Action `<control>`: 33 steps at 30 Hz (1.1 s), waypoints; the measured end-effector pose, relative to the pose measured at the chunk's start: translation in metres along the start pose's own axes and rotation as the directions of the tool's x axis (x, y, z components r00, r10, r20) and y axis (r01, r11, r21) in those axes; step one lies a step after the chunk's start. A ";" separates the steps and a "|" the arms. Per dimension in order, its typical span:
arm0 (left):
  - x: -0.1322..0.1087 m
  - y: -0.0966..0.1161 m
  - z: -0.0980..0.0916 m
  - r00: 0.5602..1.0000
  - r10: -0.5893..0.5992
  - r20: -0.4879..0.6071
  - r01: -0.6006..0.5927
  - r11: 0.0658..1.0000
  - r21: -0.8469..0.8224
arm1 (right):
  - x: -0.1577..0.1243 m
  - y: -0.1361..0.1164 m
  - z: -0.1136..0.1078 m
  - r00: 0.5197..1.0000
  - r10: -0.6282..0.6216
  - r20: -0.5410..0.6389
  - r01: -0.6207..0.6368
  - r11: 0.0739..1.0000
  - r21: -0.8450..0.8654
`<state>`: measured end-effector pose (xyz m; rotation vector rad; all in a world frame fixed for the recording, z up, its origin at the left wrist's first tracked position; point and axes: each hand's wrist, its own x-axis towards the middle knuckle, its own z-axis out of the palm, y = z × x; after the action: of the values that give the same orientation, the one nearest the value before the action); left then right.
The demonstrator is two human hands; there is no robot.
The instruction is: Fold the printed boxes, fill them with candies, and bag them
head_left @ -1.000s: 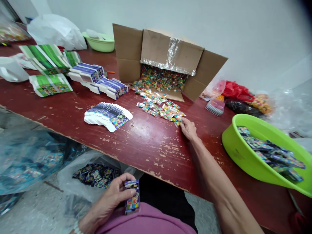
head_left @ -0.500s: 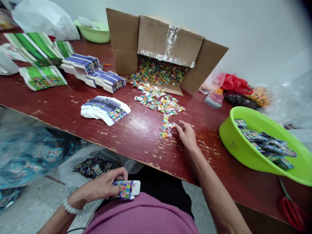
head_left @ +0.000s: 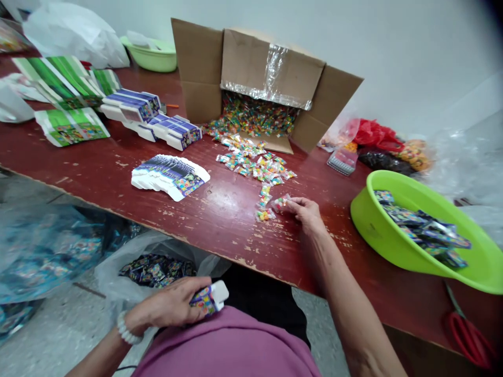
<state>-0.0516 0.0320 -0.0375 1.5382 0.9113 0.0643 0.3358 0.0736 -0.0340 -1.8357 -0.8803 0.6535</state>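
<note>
Currently, the left hand [head_left: 175, 303], at lower left of the frame, curls its fingers around a box [head_left: 203, 300], white flap [head_left: 220, 293] out. Just right of centre, the right hand [head_left: 308, 212] pinches a sweet [head_left: 280, 203] beside other sweets [head_left: 264, 198] on the table [head_left: 220, 230]. A basin [head_left: 389, 241] stands at right.

My left hand [head_left: 173, 305] holds a small printed box [head_left: 203, 301] near my lap, its white end flap sticking out. Over the counter [head_left: 220, 228], my right hand [head_left: 309, 213] has its fingertips at one end of a clear-wrapped candy [head_left: 280, 203] — just beside a short line of similar candies [head_left: 264, 196]. Beyond, more spill from an open cardboard box [head_left: 198, 68]. Fanned flat cartons [head_left: 173, 176] lie to the left; to the right sits a green basin [head_left: 373, 235] of dark packets [head_left: 422, 225] — red-handled scissors [head_left: 467, 337] near it.
</note>
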 end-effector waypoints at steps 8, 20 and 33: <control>0.023 0.048 0.019 1.000 0.006 -0.019 -0.015 0.870 -0.494 | -0.087 -0.031 0.009 0.980 0.098 0.175 -0.168 0.881 0.443; 0.028 0.071 0.031 0.991 0.130 -0.035 -0.126 0.806 -0.579 | -0.144 -0.040 0.033 0.921 0.067 0.385 -0.225 0.895 0.384; 0.030 0.063 0.029 0.987 0.152 -0.046 -0.146 0.760 -0.633 | -0.154 -0.051 0.029 0.873 -0.184 0.452 0.065 0.962 0.266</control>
<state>0.0152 0.0317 -0.0032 0.9603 0.6566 0.4426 0.2081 -0.0200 0.0096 -1.4020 -1.1690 1.1044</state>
